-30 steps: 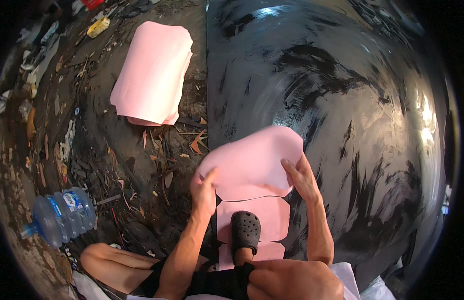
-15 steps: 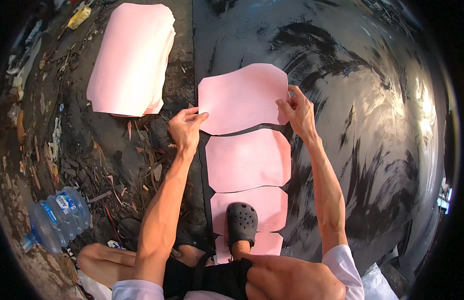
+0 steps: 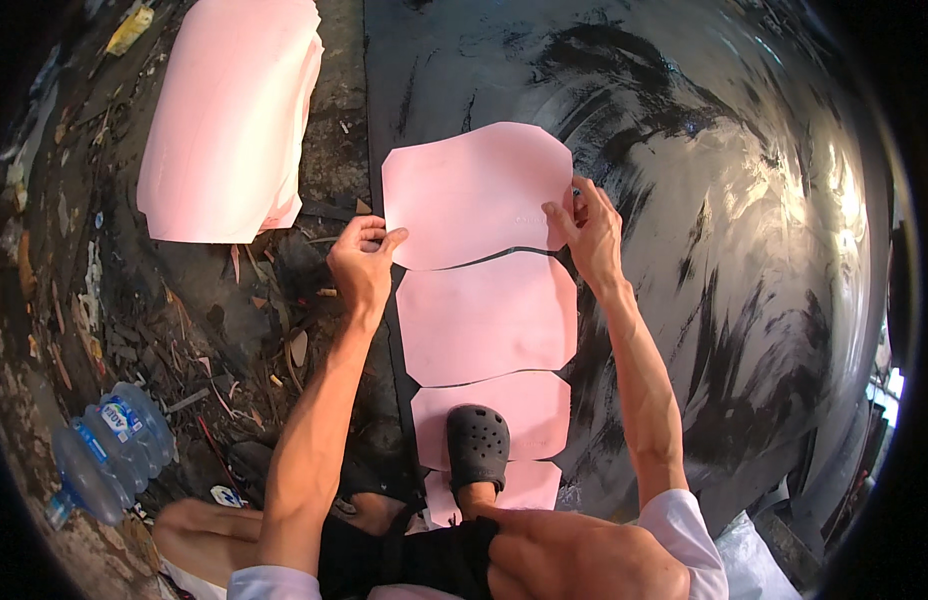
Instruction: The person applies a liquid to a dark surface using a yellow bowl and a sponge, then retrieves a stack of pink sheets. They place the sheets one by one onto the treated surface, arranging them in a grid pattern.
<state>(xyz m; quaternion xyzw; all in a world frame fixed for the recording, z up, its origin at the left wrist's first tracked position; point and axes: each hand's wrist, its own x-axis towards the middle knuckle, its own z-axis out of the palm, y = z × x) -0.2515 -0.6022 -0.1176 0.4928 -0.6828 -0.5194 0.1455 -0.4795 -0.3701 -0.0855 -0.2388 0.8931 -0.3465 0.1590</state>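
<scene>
We pinch the top pink, wavy-edged cut paper sheet (image 3: 476,192) at both sides, left hand (image 3: 362,262) and right hand (image 3: 590,232) fingers closed on it (edges only); best keep it flat, its lower edge just clear of the second pink sheet (image 3: 489,318) on the glossy black sheeting (image 3: 704,200).

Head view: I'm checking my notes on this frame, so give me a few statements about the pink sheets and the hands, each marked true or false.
1. Both hands hold the top pink sheet by its lower corners. True: the left hand is at its left corner, the right hand at its right.
2. The sheets lie in a row on a white cloth. False: they lie on a glossy black sheet.
3. A black clog rests on a lower pink sheet. True.
4. The pink stack lies right of the row. False: it lies to the left.
5. The bottle stands upright on the black sheet. False: it lies on the littered ground, lower left.
</scene>
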